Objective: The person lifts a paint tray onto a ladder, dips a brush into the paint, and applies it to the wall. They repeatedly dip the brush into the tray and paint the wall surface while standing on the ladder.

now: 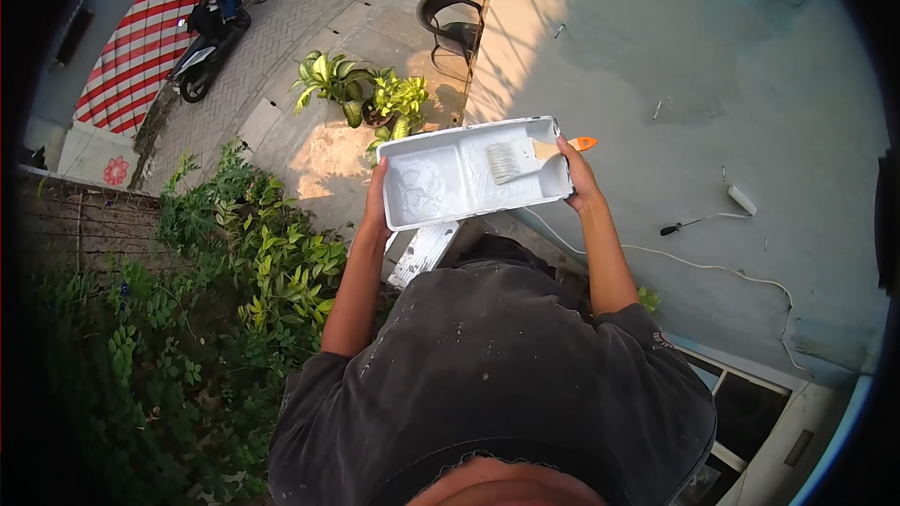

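Note:
I hold a white paint tray point(461, 173) in front of my chest, level with both forearms reaching out. My left hand point(375, 199) is closed on its left end, mostly on the outer side. My right hand point(580, 180) grips the right end, with the thumb up by the rim. Wet-looking white paint coats the tray's left part. Across the right part lies a paintbrush point(503, 163), its bristles whitened and its orange handle tip sticking out past the rim near my right thumb.
Below the tray is a white, paint-spotted ladder step point(427, 251). A paint roller point(741, 200) hangs against the grey wall point(637, 47) at right, above a pale cable point(698, 264). Leafy bushes point(281, 262) fill the left; a potted plant point(352, 89), chair point(457, 34) and motorbike point(204, 52) stand beyond.

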The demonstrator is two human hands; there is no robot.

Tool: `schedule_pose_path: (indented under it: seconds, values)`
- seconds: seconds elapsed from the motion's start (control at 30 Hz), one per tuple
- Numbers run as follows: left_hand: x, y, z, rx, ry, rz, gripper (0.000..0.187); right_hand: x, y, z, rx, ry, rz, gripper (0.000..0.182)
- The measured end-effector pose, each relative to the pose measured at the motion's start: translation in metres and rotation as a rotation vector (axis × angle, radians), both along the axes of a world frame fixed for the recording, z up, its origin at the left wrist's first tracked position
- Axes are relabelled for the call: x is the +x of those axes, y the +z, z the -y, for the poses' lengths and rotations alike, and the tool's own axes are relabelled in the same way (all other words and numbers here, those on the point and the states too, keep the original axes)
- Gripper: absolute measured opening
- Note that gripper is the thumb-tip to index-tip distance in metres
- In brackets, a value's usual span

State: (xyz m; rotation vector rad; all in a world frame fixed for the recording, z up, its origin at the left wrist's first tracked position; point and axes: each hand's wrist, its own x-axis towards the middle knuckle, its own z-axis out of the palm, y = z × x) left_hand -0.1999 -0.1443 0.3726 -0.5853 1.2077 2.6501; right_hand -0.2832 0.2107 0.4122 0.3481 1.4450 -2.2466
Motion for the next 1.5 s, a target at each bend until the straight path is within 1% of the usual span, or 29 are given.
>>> schedule_pose_path:
  seconds: [0.13,0.2,0.23,0.3,0.33,0.4,0.43,0.47,0.53,0.57,0.6,0.67,0.7,0.73,0.8,0.83,0.87,0.93,0.97,1.0,1.07,1.1,1.17,1.2,1.27,1.3,1.4,1.43,1.5]
  values:
    - [-0.007,0.001,-0.006,-0.009,-0.029,0.016,0.067,-0.002,-0.01,-0.01,0.015,-0.014,-0.001,0.049]
    - [-0.013,0.0,-0.011,-0.081,-0.044,0.02,0.073,-0.005,-0.017,-0.013,0.002,-0.033,-0.007,0.048]
    - [-0.014,0.0,-0.012,-0.081,-0.037,0.023,0.073,-0.006,-0.02,-0.015,-0.011,-0.051,-0.006,0.048]
    - [-0.013,-0.001,-0.012,-0.068,-0.031,0.009,0.082,-0.007,-0.019,-0.016,-0.028,-0.044,0.007,0.047]
    - [-0.012,-0.001,-0.011,-0.073,-0.018,0.014,0.082,-0.009,-0.02,-0.016,-0.045,-0.044,0.013,0.047]
    - [-0.008,0.0,-0.011,-0.084,0.071,0.065,0.089,-0.015,-0.024,-0.018,-0.045,-0.026,0.035,0.047]
    - [-0.008,-0.001,-0.016,-0.04,0.174,-0.003,0.074,-0.019,-0.026,-0.019,-0.039,-0.021,0.053,0.047]
    - [-0.006,-0.022,-0.009,-0.041,0.191,0.003,0.074,-0.023,-0.029,-0.02,-0.039,-0.004,0.058,0.047]
    - [0.003,-0.128,0.017,-0.917,0.163,-0.027,0.063,-0.03,-0.034,-0.02,-0.031,0.013,0.051,0.048]
    - [0.009,-0.19,0.024,-0.802,0.188,0.004,0.039,-0.033,-0.037,-0.02,-0.03,0.026,0.055,0.048]
    - [0.016,-0.171,0.015,-0.803,0.197,0.011,0.039,-0.038,-0.04,-0.02,-0.044,0.031,0.058,0.048]
    - [0.034,-0.143,-0.011,-1.729,0.07,-0.124,0.032,-0.043,-0.047,-0.023,-0.053,0.037,0.069,0.047]
    - [0.036,-0.148,-0.02,-1.759,0.215,-0.208,0.036,-0.047,-0.051,-0.024,-0.082,0.035,0.079,0.048]
    - [0.036,-0.145,-0.024,-1.757,0.214,-0.199,0.036,-0.049,-0.055,-0.025,-0.111,0.031,0.09,0.048]
    - [0.029,-0.141,-0.026,-1.78,0.253,-0.088,0.04,-0.048,-0.046,-0.024,-0.127,0.03,0.102,0.049]
    - [0.029,-0.139,-0.027,-1.788,0.221,-0.037,0.045,-0.048,-0.042,-0.024,-0.143,0.026,0.109,0.05]
    - [0.03,-0.149,-0.026,-1.788,0.222,-0.029,0.045,-0.049,-0.043,-0.027,-0.141,0.031,0.113,0.05]
    - [0.033,-0.176,-0.024,-1.997,0.229,-0.067,0.049,-0.053,-0.047,-0.033,-0.18,0.042,0.139,0.053]
    - [0.033,-0.176,-0.025,-1.948,0.176,0.008,0.05,-0.053,-0.045,-0.034,-0.18,0.045,0.143,0.053]
    - [0.033,-0.175,-0.026,-1.948,0.173,0.012,0.05,-0.054,-0.043,-0.036,-0.212,0.047,0.129,0.053]
    - [0.033,-0.175,-0.024,-2.058,0.213,-0.072,0.053,-0.057,-0.042,-0.038,-0.243,0.049,0.116,0.054]
    - [0.031,-0.175,-0.02,-2.058,0.212,-0.069,0.053,-0.059,-0.043,-0.039,-0.247,0.045,0.117,0.054]
    - [0.027,-0.177,-0.008,-1.843,0.145,0.118,0.053,-0.062,-0.041,-0.038,-0.251,0.044,0.123,0.055]
    - [0.028,-0.178,-0.004,-1.842,0.143,0.126,0.053,-0.064,-0.037,-0.037,-0.259,0.041,0.127,0.054]
    - [0.03,-0.176,0.001,-1.985,0.062,0.064,0.049,-0.067,-0.028,-0.037,-0.265,0.049,0.138,0.053]
    - [0.029,-0.173,0.0,-1.957,0.016,0.148,0.044,-0.07,-0.023,-0.036,-0.228,0.045,0.115,0.053]
    - [0.025,-0.171,-0.004,-1.942,0.094,0.179,0.041,-0.083,-0.019,-0.034,-0.174,0.047,0.098,0.054]
    - [0.024,-0.172,-0.003,-1.924,0.07,0.23,0.039,-0.087,-0.02,-0.034,-0.159,0.033,0.094,0.054]
    - [0.024,-0.17,-0.003,-1.924,0.089,0.232,0.038,-0.094,-0.021,-0.032,-0.17,0.04,0.099,0.054]
